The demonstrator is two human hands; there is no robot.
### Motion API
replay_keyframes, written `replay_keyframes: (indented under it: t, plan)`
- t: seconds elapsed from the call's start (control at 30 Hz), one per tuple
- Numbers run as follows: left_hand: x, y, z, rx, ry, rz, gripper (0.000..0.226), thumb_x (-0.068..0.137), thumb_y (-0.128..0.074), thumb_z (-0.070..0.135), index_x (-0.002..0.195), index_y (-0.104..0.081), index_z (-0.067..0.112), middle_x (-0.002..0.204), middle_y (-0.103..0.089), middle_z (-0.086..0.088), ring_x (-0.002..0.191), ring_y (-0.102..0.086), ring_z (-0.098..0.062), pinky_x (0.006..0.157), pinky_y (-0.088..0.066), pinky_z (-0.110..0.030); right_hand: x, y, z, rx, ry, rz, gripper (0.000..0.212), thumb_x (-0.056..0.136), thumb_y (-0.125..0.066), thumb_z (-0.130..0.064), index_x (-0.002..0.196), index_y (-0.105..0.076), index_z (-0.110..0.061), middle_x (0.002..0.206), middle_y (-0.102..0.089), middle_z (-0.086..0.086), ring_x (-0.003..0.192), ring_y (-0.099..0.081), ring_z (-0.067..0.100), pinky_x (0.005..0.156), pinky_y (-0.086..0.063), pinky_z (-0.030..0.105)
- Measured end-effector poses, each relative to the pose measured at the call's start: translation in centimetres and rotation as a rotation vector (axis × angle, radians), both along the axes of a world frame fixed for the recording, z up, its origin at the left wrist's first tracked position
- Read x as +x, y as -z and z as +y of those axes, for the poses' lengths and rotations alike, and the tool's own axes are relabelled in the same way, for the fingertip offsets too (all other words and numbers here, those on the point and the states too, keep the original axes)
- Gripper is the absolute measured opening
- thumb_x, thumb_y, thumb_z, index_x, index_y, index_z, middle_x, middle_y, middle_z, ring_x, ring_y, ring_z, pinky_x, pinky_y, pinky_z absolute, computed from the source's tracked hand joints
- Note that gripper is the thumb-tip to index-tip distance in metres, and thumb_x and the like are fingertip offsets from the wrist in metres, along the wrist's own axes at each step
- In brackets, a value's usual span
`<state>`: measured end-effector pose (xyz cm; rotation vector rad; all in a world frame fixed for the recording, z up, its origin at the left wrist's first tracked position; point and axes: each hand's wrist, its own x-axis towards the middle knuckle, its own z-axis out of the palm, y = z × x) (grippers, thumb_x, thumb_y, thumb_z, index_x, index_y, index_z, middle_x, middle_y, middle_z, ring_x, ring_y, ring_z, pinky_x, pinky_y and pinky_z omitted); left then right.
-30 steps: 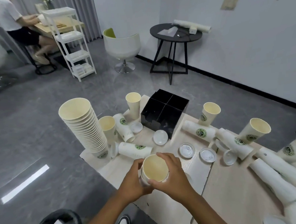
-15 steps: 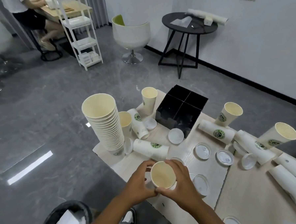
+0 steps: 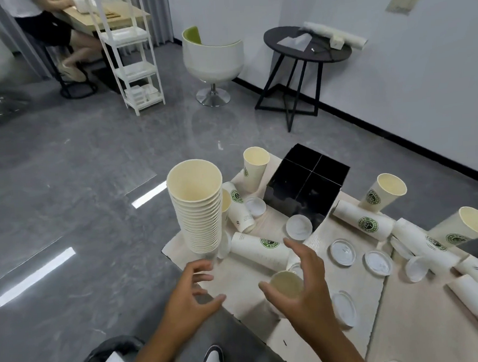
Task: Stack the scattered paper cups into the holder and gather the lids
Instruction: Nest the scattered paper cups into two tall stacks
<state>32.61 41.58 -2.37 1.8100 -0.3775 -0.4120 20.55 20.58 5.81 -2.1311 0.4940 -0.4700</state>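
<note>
Right hand: the right hand (image 3: pixel 307 290) reaches in from the near edge, thumb and curled fingers around the rim of an upright paper cup (image 3: pixel 286 285) — the frame is blurred, so how firmly it grips is unclear.
Left hand: the left hand (image 3: pixel 191 296) hovers just left of it, fingers spread and loosely bent, holding nothing.
Table: both hands are over the near-left corner of the light table (image 3: pixel 422 323).
Stack: a tall stack of nested cups (image 3: pixel 199 207) stands just beyond the left hand.
Holder: the black four-compartment holder (image 3: pixel 306 188) sits farther back, to the right of the stack.
Scatter: a lying cup (image 3: pixel 259 250) rests between the stack and the right hand — white lids (image 3: pixel 342 253) lie to the right.
</note>
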Motion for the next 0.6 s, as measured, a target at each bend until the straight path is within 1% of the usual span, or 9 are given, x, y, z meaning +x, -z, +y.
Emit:
replay_keyframes:
  t: [0.07,0.13,0.2,0.23,0.3,0.4,0.43,0.5,0.6]
  plan:
    - [1.5,-0.4,2.0,-0.013,-0.08,-0.015,0.059,0.059,-0.087,0.041,0.109,-0.055,0.049,0.12,-0.067,0.018,0.106,-0.068,-0.01,0.083,-0.059,-0.032,2.2,-0.4,1.3,-0.036,0.011,-0.025,0.08,0.068,-0.083,-0.048,0.137,-0.044,-0.049,0.139,-0.041,-0.038,0.135,-0.037,0.0,0.105,-0.032,0.018]
    - [3.1,-0.8,3.7,-0.005,-0.133,-0.038,0.061,0.059,-0.091,0.038,0.108,-0.055,0.049,0.118,-0.067,0.019,0.104,-0.069,-0.01,0.08,-0.06,-0.03,4.1,-0.2,2.4,-0.004,0.003,-0.029,0.08,0.07,-0.084,-0.047,0.137,-0.041,-0.053,0.137,-0.039,-0.042,0.134,-0.04,0.0,0.105,-0.035,0.018]
    - [4.7,-1.2,4.8,0.0,-0.162,-0.073,0.069,0.066,-0.097,0.022,0.11,-0.053,0.051,0.117,-0.066,0.019,0.105,-0.068,-0.009,0.08,-0.062,-0.029,5.9,0.1,3.6,0.119,-0.034,-0.015,0.079,0.071,-0.085,-0.046,0.137,-0.042,-0.052,0.139,-0.041,-0.04,0.132,-0.045,0.001,0.103,-0.039,0.016]
    - [5.6,-1.4,5.0,0.007,-0.164,-0.091,0.073,0.069,-0.096,0.014,0.113,-0.052,0.052,0.117,-0.064,0.02,0.107,-0.067,-0.008,0.08,-0.062,-0.028,6.9,0.3,4.1,0.185,-0.054,-0.002,0.08,0.071,-0.086,-0.046,0.139,-0.042,-0.05,0.14,-0.043,-0.038,0.131,-0.046,0.0,0.101,-0.042,0.015]
    - [7.3,-1.7,4.9,0.017,-0.146,-0.115,0.079,0.072,-0.094,0.008,0.121,-0.049,0.049,0.125,-0.061,0.02,0.112,-0.064,-0.004,0.084,-0.062,-0.028,8.9,0.9,5.1,0.289,-0.085,0.042,0.083,0.074,-0.089,-0.042,0.142,-0.041,-0.047,0.144,-0.044,-0.032,0.129,-0.048,-0.002,0.1,-0.049,0.019]
    - [9.4,-2.2,3.9,0.008,-0.073,-0.11,0.083,0.071,-0.096,0.02,0.132,-0.046,0.048,0.136,-0.056,0.017,0.121,-0.06,0.0,0.086,-0.06,-0.023,11.9,2.0,5.7,0.456,-0.088,0.097,0.087,0.079,-0.089,-0.026,0.147,-0.038,-0.046,0.15,-0.046,-0.023,0.133,-0.05,0.008,0.107,-0.053,0.036]
    - [9.9,-2.3,3.4,0.003,-0.045,-0.1,0.085,0.071,-0.096,0.025,0.135,-0.045,0.047,0.138,-0.055,0.016,0.124,-0.059,-0.003,0.088,-0.059,-0.024,12.6,2.2,5.7,0.493,-0.08,0.107,0.087,0.081,-0.088,-0.023,0.148,-0.037,-0.045,0.151,-0.045,-0.02,0.135,-0.05,0.012,0.107,-0.052,0.038]
    - [10.8,-2.4,2.6,-0.002,0.001,-0.092,0.088,0.071,-0.096,0.03,0.14,-0.043,0.044,0.141,-0.054,0.018,0.13,-0.057,-0.008,0.093,-0.058,-0.032,13.4,2.6,5.8,0.516,-0.076,0.126,0.087,0.082,-0.088,-0.023,0.15,-0.037,-0.044,0.153,-0.046,-0.019,0.136,-0.05,0.013,0.105,-0.051,0.035]
    - [11.6,-2.7,1.8,-0.012,0.068,-0.094,0.088,0.073,-0.095,0.031,0.141,-0.04,0.045,0.142,-0.052,0.024,0.132,-0.055,-0.006,0.095,-0.059,-0.039,13.7,3.2,6.1,0.555,-0.083,0.133,0.082,0.082,-0.088,-0.024,0.147,-0.043,-0.044,0.147,-0.052,-0.021,0.134,-0.054,0.013,0.102,-0.054,0.033]
